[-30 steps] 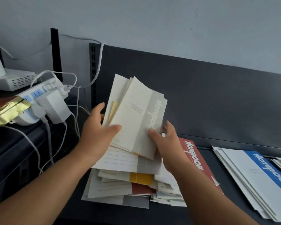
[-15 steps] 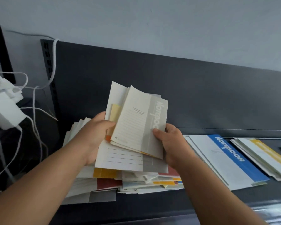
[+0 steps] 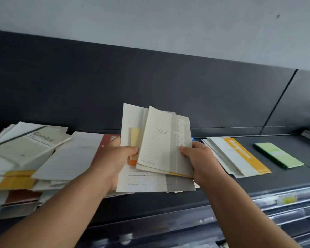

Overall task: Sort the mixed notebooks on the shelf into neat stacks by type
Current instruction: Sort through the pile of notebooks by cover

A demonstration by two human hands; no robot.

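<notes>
At the left end of the shelf lies a tall, untidy pile of mixed notebooks, with a grey "Gambit" notebook on top. Near the middle, above the front edge, the left hand and the right hand together grip a fanned bundle of notebooks, grey-spined one in front. Toward the right end lie a yellow-banded stack and then a green notebook, apart from each other.
</notes>
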